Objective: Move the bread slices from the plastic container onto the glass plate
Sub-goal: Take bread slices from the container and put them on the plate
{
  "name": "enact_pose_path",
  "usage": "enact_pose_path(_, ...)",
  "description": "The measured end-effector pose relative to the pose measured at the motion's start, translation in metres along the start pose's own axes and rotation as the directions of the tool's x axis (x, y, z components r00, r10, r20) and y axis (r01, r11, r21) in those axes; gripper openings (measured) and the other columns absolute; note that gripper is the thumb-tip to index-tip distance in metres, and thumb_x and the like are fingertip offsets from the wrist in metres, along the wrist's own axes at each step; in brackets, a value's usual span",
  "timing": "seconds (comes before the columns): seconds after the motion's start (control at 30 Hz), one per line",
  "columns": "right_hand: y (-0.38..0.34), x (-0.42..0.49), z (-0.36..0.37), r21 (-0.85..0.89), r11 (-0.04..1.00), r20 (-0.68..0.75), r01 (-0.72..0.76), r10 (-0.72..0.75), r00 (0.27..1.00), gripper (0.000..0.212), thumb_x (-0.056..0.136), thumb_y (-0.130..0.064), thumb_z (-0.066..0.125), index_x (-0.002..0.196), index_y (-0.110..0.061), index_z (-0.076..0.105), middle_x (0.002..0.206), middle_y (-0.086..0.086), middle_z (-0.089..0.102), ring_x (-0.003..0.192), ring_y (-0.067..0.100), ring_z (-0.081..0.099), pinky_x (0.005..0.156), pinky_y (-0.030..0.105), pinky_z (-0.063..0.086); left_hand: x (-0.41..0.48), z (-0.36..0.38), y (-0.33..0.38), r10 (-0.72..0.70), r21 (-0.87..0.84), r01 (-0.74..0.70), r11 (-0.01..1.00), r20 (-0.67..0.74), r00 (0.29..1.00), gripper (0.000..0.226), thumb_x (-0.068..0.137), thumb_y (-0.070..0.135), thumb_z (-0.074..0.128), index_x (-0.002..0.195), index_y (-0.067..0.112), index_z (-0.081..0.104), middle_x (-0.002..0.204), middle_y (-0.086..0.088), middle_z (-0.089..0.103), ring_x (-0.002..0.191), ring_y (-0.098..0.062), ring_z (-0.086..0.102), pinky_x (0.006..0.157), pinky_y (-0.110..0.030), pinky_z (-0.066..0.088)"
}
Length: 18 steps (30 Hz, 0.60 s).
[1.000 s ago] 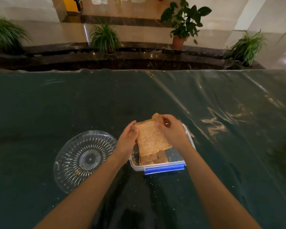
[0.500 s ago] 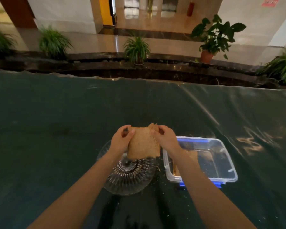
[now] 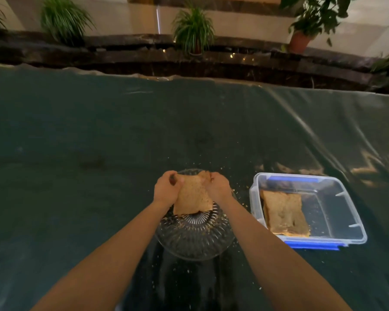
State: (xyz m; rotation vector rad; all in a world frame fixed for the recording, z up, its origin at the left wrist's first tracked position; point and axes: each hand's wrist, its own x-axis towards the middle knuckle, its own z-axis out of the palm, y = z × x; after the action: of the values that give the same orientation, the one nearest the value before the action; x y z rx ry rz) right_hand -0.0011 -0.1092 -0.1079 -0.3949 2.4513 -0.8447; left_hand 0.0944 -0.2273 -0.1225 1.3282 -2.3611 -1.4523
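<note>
Head view shows us midway; our left hand (image 3: 166,189) and right hand (image 3: 218,187) pinch one brown bread slice (image 3: 192,197) upright over the ribbed round glass plate (image 3: 195,241); more slices (image 3: 283,213) wait in the clear blue-clipped plastic container (image 3: 337,212).

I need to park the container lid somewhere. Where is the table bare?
Free: the wide stretch of table left of the glass plate and beyond it to the far edge. Crowded: the narrow gap between plate and plastic container, where the right hand and left hand hold the bread slice.
</note>
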Motion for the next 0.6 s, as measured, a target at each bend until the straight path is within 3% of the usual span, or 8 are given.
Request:
enact_pose_path(0.1,0.003,0.006,0.006,-0.059,0.998,-0.017,-0.006,0.005,1.0,0.033,0.092,-0.023,0.05,0.116,-0.002,0.057,0.117,0.017,0.063,0.106,0.033,0.06,0.084,0.036,0.048,0.005,0.003,-0.002,0.05,0.086,-0.051,0.995,0.012,0.999,0.04,0.089,0.029,0.057,0.127,0.015,0.053,0.127,-0.011,0.058,0.112,-0.026,0.057,0.09,-0.031,0.044)
enact_pose_path(0.23,0.009,0.009,0.008,-0.101,0.995,-0.02,-0.004,0.002,1.0,0.033,0.092,-0.021,0.052,0.119,-0.002,0.05,0.119,0.018,0.06,0.106,0.033,0.058,0.085,0.04,0.048,0.006,0.006,-0.007,0.103,0.175,-0.109,0.978,0.041,0.994,0.039,0.089,0.025,0.058,0.126,0.013,0.055,0.125,-0.014,0.049,0.09,-0.019,0.054,0.086,-0.022,0.04)
enact_pose_path(0.37,0.01,0.007,0.006,-0.121,0.992,-0.011,0.018,-0.02,1.0,0.037,0.09,-0.026,0.055,0.121,-0.007,0.045,0.122,0.016,0.055,0.109,0.033,0.056,0.089,0.044,0.047,0.007,0.007,-0.004,0.117,0.206,-0.123,0.971,0.043,0.992,0.039,0.09,0.023,0.056,0.127,0.01,0.053,0.125,-0.015,0.046,0.102,-0.029,0.057,0.094,-0.031,0.044)
enact_pose_path(0.6,0.01,0.011,-0.018,-0.214,0.971,0.06,0.108,-0.097,0.994,0.06,0.087,-0.037,0.058,0.134,-0.009,0.036,0.136,0.016,0.041,0.127,0.033,0.039,0.104,0.044,0.039,0.001,0.004,0.019,0.155,0.287,-0.14,0.948,-0.03,0.987,0.039,0.093,0.024,0.049,0.129,0.01,0.051,0.129,-0.015,0.047,0.122,-0.031,0.042,0.104,-0.043,0.04)
